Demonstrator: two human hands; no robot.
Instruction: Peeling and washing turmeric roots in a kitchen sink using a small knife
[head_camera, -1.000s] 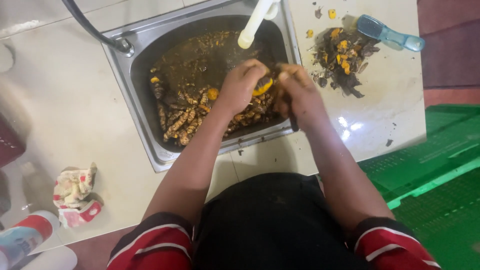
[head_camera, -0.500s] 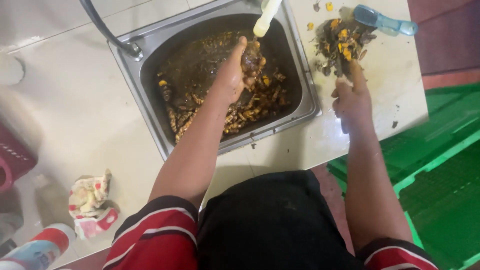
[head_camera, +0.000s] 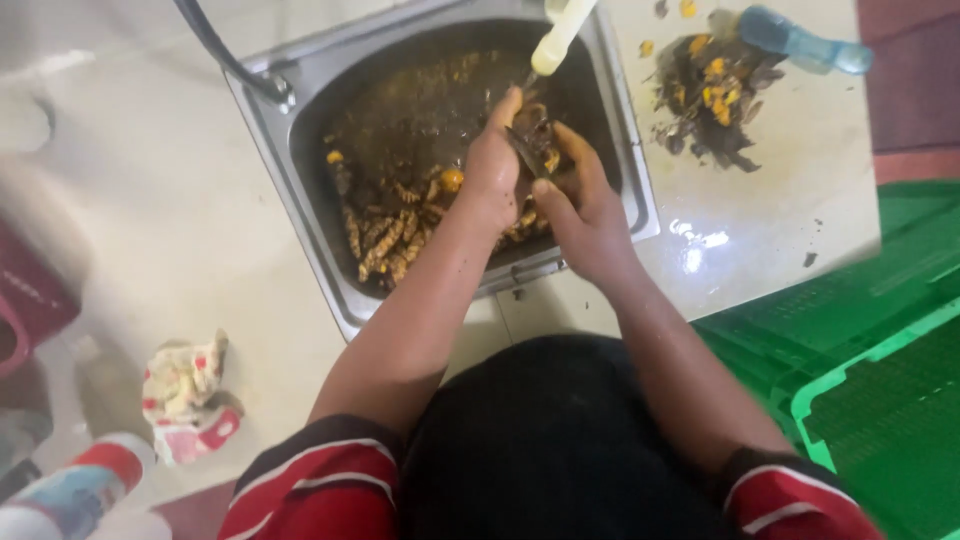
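A steel sink (head_camera: 318, 222) holds murky brown water and several muddy yellow-orange roots (head_camera: 388, 240). My left hand (head_camera: 493, 170) and my right hand (head_camera: 588, 215) meet over the basin just below the cream-coloured tap spout (head_camera: 560, 38). Between them they clasp a dark muddy root piece (head_camera: 532, 140). My left fingers curl around it from the left. From the right, my thumb and fingers press against it. Part of the piece is hidden by my fingers.
A heap of dark peelings with orange bits (head_camera: 712, 98) lies on the wet white counter to the right, beside a blue-handled tool (head_camera: 803, 42). Green plastic crates (head_camera: 885, 390) stand at lower right. A crumpled wrapper (head_camera: 185, 395), a bottle (head_camera: 70, 492) and a black hose (head_camera: 215, 48) are to the left.
My right hand has come back from the peelings heap on the counter to the sink and joined my left hand on the root piece. My left hand stayed under the tap.
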